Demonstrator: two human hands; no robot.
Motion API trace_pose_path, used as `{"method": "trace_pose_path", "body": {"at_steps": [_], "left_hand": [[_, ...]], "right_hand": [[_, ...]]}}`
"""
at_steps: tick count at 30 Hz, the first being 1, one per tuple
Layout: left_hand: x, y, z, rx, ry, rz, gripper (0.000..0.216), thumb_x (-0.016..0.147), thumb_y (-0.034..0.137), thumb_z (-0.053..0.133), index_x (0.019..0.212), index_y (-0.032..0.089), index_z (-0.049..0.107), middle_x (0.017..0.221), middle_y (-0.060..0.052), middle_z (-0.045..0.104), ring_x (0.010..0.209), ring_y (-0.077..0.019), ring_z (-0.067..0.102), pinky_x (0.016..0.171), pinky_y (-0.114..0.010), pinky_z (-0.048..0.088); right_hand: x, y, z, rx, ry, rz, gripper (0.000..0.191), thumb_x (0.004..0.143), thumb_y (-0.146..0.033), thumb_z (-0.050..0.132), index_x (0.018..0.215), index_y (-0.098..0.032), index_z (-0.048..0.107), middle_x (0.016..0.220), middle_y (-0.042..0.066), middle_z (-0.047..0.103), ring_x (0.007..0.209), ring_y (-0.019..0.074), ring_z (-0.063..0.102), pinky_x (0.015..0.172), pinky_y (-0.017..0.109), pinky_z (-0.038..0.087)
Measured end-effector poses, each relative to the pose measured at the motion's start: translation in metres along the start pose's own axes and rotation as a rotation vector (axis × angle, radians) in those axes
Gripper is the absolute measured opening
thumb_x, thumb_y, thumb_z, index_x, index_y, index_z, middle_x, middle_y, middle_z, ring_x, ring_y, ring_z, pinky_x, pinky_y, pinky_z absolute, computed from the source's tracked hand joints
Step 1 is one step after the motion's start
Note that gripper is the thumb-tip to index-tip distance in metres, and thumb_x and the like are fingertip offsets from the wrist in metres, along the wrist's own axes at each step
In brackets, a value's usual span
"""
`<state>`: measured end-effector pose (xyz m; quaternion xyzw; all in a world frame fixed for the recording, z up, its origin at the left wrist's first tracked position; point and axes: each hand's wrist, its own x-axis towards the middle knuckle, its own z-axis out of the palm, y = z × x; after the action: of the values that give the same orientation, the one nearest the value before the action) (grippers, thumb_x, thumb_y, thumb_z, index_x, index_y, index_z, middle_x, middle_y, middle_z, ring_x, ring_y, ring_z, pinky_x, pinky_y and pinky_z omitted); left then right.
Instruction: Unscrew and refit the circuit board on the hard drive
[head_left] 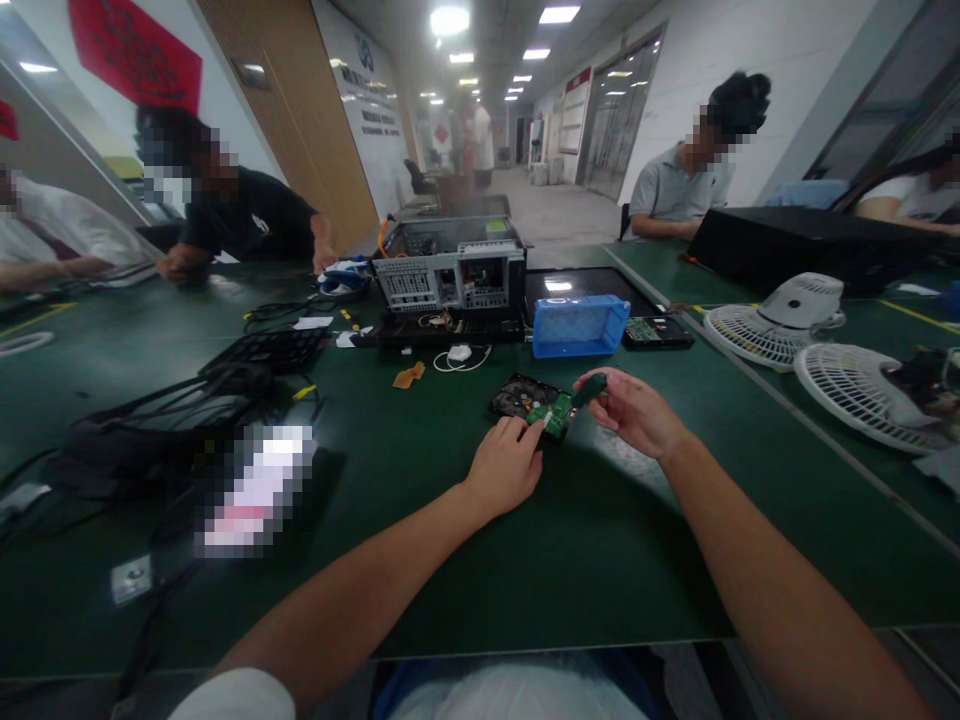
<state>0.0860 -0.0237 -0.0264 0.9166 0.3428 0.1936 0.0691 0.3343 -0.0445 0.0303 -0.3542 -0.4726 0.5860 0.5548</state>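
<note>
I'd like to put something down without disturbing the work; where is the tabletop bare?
Bare green tabletop shows between the left forearm and right forearm, also between the right forearm and the white fan grille. Crowded: just beyond the hard drive, with the blue tray, white cable and open computer case.

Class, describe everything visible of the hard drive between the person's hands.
The hard drive is a dark, roughly rectangular, metal-looking unit with a green circuit board exposed toward its right. It lies flat on the green tabletop, nearer the person than the blue bin. The left hand touches its near edge; the right hand holds a dark green handle over its right end. Whether a tip touches it is too small to tell.
</note>
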Motion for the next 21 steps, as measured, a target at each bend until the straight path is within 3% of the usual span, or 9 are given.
{"method": "trace_pose_path", "body": {"at_steps": [5, 10, 14, 21], "left_hand": [[0.0003, 0.0012, -0.0018, -0.002, 0.002, -0.002, 0.049, 0.097, 0.026, 0.053, 0.146, 0.019, 0.048, 0.123, -0.012, 0.060, 0.114, -0.0286, 0.054, 0.094, -0.044, 0.053], [0.0000, 0.0005, -0.0008, 0.002, 0.006, 0.004, 0.049, 0.097, 0.026, 0.053, 0.146, 0.019, 0.048, 0.123, -0.012, 0.059, 0.114, -0.0291, 0.055, 0.095, -0.045, 0.053], [0.0000, 0.0000, 0.0009, 0.004, -0.001, -0.002, 0.051, 0.097, 0.026, 0.054, 0.147, 0.020, 0.047, 0.121, -0.012, 0.060, 0.115, -0.0295, 0.055, 0.095, -0.046, 0.052], [0.0000, 0.0017, -0.0007, 0.010, -0.002, -0.007, 0.050, 0.097, 0.026, 0.054, 0.146, 0.019, 0.049, 0.123, -0.012, 0.059, 0.116, -0.0295, 0.054, 0.096, -0.045, 0.052]], "right_hand": [[-0.0001, 0.0002, -0.0002, 0.029, 0.017, 0.007, 0.025, 0.090, -0.042, 0.077, 0.102, -0.021, 0.069, 0.114, 0.011, 0.072, 0.069, 0.0143, 0.058, 0.051, 0.024, 0.042], [0.0021, 0.0013, -0.0009, 0.065, 0.037, 0.053, 0.035, 0.092, -0.055, 0.071, 0.105, -0.023, 0.070, 0.107, 0.008, 0.073, 0.071, 0.0170, 0.063, 0.058, 0.028, 0.050], [0.0024, 0.0011, -0.0013, 0.043, 0.041, 0.068, 0.039, 0.091, -0.052, 0.072, 0.117, -0.023, 0.072, 0.107, 0.008, 0.071, 0.067, 0.0155, 0.061, 0.054, 0.028, 0.048], [0.0029, 0.0009, -0.0010, 0.044, 0.070, 0.048, 0.035, 0.092, -0.052, 0.071, 0.109, -0.021, 0.074, 0.109, 0.007, 0.070, 0.068, 0.0140, 0.059, 0.053, 0.026, 0.045]]}}
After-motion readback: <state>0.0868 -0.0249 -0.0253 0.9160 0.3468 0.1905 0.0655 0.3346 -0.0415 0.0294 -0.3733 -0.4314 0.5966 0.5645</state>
